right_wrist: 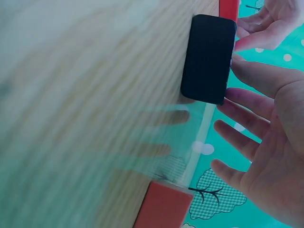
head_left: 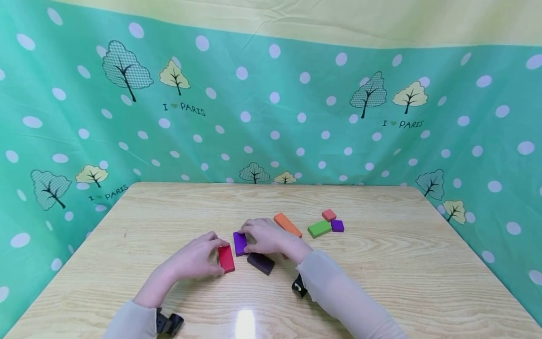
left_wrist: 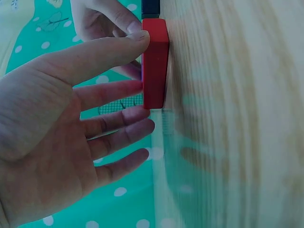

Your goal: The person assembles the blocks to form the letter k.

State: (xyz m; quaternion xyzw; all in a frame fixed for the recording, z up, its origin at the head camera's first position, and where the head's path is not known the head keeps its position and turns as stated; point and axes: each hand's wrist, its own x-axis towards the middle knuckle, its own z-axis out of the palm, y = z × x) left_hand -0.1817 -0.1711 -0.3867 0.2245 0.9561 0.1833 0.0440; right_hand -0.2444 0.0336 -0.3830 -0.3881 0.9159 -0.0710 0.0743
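A red block (head_left: 226, 259) lies flat on the wooden table, and my left hand (head_left: 196, 256) pinches its two ends between thumb and index finger. The left wrist view shows the thumb on the near end of the same red block (left_wrist: 156, 64), other fingers spread behind. Just right of it, a purple block (head_left: 239, 243) sits between the thumb and fingers of my right hand (head_left: 267, 238), which pinches it. In front of the right hand rests a black block (head_left: 261, 263); in the right wrist view this black block (right_wrist: 209, 59) hides the purple one.
An orange block (head_left: 288, 225) lies beyond the right wrist. Farther right are a green block (head_left: 319, 229), a small coral block (head_left: 329, 215) and a small purple block (head_left: 337, 226). A reddish block (right_wrist: 164, 206), mostly under the right wrist, shows in the right wrist view. Patterned cloth surrounds the table (head_left: 381, 273).
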